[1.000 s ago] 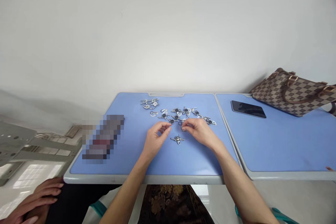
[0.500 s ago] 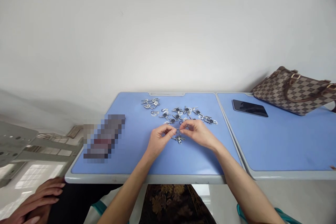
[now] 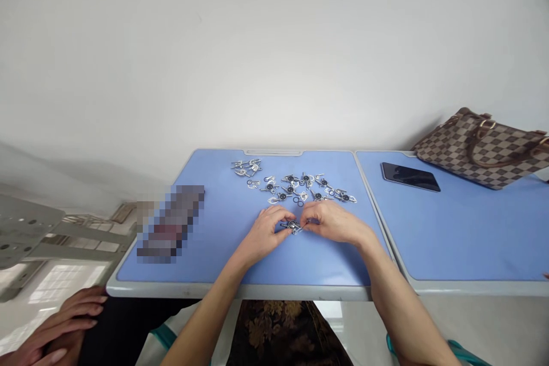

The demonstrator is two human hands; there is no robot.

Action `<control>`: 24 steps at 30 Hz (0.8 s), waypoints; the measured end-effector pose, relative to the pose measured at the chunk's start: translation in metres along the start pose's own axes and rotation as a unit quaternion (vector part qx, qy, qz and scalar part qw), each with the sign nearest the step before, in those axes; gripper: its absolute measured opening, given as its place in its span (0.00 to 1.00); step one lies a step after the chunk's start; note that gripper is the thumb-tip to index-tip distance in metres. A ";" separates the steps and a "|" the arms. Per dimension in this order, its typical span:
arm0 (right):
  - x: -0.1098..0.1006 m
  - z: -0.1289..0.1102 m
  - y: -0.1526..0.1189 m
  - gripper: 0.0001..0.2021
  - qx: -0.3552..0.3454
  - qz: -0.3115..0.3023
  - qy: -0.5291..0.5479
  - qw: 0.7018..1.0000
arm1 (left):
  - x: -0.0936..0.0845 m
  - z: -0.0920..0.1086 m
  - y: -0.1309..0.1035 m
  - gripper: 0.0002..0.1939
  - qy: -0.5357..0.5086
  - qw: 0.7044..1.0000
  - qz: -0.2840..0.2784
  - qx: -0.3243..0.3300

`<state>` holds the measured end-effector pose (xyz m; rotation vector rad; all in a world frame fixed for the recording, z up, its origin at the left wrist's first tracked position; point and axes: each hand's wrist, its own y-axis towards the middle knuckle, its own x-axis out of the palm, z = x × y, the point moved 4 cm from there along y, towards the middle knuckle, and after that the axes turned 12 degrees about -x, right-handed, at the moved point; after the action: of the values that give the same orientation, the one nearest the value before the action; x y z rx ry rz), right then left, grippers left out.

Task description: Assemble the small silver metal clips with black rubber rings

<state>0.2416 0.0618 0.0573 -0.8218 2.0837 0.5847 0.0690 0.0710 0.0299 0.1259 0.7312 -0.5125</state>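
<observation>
On the blue table lies a small silver metal piece with a dark round centre (image 3: 292,225), between my two hands. My left hand (image 3: 266,231) is closed around its left side with thumb and fingertips. Close in from the right, my right hand (image 3: 332,222) pinches a thin metal ring at the piece's right end; the fingers partly hide it. Just beyond my fingers, two small dark rings (image 3: 299,202) lie loose. Several similar metal pieces with black round centres (image 3: 290,189) are spread behind them.
A group of silver metal parts (image 3: 247,167) lies farther back on the left. A blurred dark object (image 3: 174,223) is on the table's left side. On the right-hand table are a phone (image 3: 410,176) and a checkered handbag (image 3: 480,148). Another person's hand (image 3: 71,320) rests at lower left.
Both hands have come down and nearer to me, from above the metal piece to its two sides. My left hand has taken hold of the piece, and the ring is now beside it.
</observation>
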 end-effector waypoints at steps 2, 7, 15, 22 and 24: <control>0.000 0.000 0.000 0.09 0.004 0.001 -0.014 1.000 | 0.000 0.002 0.001 0.08 0.013 1.000 -0.010 -0.002; 0.000 0.002 0.001 0.08 0.015 -0.005 -0.034 0.999 | 0.000 0.003 0.001 0.07 0.029 0.999 -0.015 -0.004; 0.004 0.003 0.004 0.09 0.018 -0.012 -0.034 0.999 | 0.001 0.002 0.001 0.09 0.023 1.000 -0.018 0.009; 0.011 0.004 0.011 0.07 0.042 0.015 -0.010 0.999 | 0.000 -0.002 0.001 0.11 0.010 1.000 -0.004 -0.026; 0.012 0.003 0.012 0.06 0.067 0.019 -0.009 0.998 | 0.001 -0.003 -0.001 0.14 -0.001 0.999 -0.009 -0.031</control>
<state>0.2290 0.0673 0.0471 -0.6987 2.1004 0.4651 0.0676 0.0711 0.0276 0.0606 0.7471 -0.5067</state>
